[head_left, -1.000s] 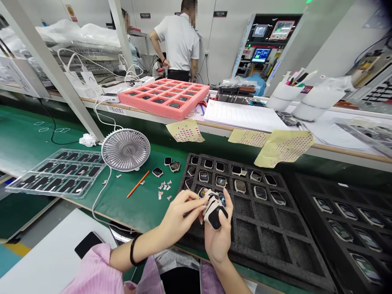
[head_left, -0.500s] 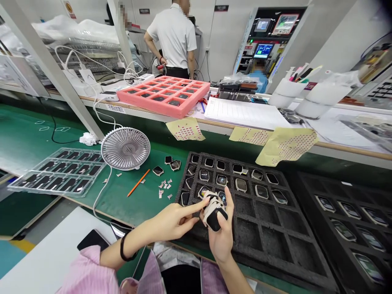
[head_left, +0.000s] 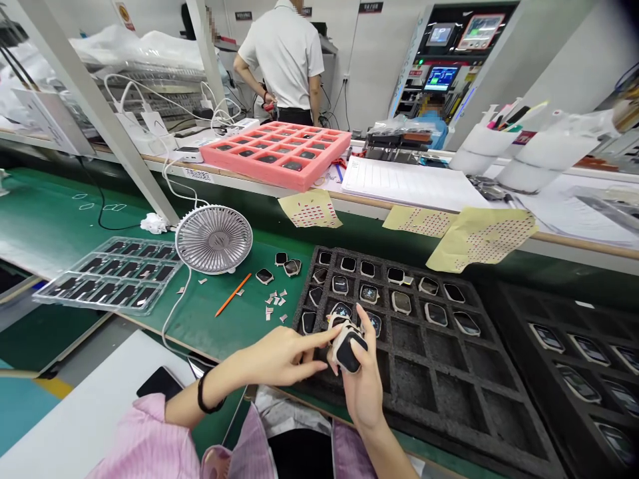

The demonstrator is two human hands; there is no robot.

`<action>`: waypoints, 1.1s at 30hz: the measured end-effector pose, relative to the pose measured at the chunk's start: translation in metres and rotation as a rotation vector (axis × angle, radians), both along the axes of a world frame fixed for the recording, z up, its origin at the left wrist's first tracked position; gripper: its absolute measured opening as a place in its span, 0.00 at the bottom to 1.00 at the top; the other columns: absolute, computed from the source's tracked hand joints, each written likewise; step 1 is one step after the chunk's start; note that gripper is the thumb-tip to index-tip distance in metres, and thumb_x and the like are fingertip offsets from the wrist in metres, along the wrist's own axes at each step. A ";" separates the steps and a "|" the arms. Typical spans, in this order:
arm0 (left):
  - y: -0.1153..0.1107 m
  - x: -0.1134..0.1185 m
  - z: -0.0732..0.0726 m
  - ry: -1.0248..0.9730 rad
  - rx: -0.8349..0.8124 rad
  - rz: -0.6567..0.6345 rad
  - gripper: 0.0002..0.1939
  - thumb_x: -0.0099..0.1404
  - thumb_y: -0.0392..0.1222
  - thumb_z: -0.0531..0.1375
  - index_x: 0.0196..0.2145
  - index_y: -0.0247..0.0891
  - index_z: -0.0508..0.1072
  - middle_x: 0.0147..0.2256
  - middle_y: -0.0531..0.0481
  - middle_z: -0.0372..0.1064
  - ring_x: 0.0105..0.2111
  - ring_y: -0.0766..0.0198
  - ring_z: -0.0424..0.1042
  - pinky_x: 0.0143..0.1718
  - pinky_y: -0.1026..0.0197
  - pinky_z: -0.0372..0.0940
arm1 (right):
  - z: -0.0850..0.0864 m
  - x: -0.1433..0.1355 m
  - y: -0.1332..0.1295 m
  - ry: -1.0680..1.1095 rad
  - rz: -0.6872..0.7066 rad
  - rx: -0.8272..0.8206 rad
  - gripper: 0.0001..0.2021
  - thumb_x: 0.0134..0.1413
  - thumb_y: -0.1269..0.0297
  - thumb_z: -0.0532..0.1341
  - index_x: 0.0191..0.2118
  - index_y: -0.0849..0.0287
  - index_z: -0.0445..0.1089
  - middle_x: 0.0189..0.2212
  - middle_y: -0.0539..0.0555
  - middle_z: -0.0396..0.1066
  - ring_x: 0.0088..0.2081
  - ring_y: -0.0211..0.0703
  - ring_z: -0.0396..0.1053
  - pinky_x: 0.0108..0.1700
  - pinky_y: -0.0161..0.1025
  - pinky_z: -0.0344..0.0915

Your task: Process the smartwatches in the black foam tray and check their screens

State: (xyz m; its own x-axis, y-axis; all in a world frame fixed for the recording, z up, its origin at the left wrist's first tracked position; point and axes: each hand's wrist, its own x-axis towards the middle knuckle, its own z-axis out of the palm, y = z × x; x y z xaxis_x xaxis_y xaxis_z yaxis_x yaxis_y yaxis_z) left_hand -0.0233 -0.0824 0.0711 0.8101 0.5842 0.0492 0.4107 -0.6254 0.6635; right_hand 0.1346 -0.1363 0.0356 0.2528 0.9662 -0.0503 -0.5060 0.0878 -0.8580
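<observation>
In the head view, a smartwatch body (head_left: pixel 348 351) with a dark screen and a pale frame is gripped in my right hand (head_left: pixel 367 386), thumb across its face and fingers behind it. More pale parts show at its upper edge, too crowded to make out. My left hand (head_left: pixel 284 356) comes in from the left with the index finger stretched out, its tip touching the upper left of the watch. The left thumb stands apart from that finger. Under both hands lies a black foam tray (head_left: pixel 414 359) with smartwatch bodies (head_left: pixel 401 303) in its back rows.
A second black foam tray (head_left: pixel 529 299) with watches stands at the right. Leftward are a fan (head_left: pixel 214 239), an orange stick (head_left: pixel 233 295), small metal pieces (head_left: pixel 276 299), loose watches (head_left: pixel 264 275) and a clear tray (head_left: pixel 100 293). A pink foam tray (head_left: pixel 299 178) sits on the shelf.
The view has shifted slightly, so the bench things sit further right. My left thumb and index finger have spread apart a little. My right hand keeps its hold on the smartwatch.
</observation>
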 end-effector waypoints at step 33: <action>-0.010 0.031 0.026 -0.599 -0.401 0.343 0.10 0.61 0.39 0.62 0.39 0.34 0.77 0.34 0.47 0.70 0.29 0.67 0.72 0.27 0.67 0.71 | 0.008 -0.001 0.003 0.176 -0.041 0.052 0.34 0.53 0.58 0.58 0.65 0.50 0.47 0.42 0.55 0.72 0.40 0.48 0.71 0.36 0.42 0.66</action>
